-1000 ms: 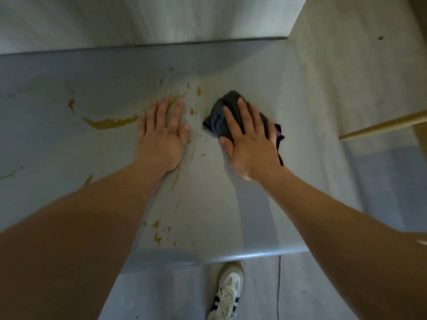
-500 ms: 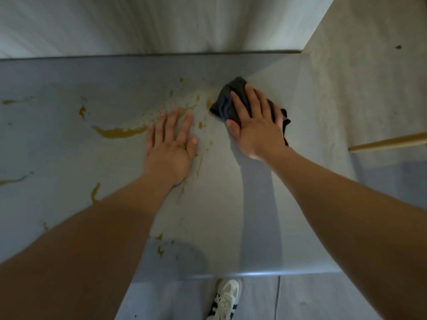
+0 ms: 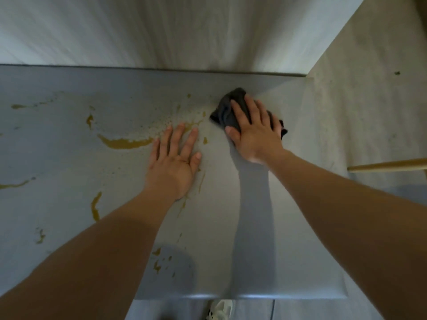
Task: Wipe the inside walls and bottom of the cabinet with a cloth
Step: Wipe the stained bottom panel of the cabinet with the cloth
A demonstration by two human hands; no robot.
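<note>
The cabinet's grey bottom panel (image 3: 265, 227) fills the view, streaked with yellow-brown stains (image 3: 124, 143). My right hand (image 3: 254, 132) presses a dark grey cloth (image 3: 227, 110) flat against the bottom, near the back right corner, fingers straight over it. My left hand (image 3: 175, 162) lies flat on the panel with fingers spread, just left of the cloth, its fingertips at the edge of a stain. The pale back wall (image 3: 184, 31) rises behind, and the right wall (image 3: 360, 100) stands beside the cloth.
More stains lie at the left (image 3: 96, 206) and near the front edge (image 3: 157, 264). A wooden stick (image 3: 388, 165) juts in from the right. A white shoe (image 3: 219, 311) shows on the floor below the panel's front edge.
My right hand has pushed the cloth farther back toward the right rear corner. The left hand stays flat in about the same spot. The view has tilted up.
</note>
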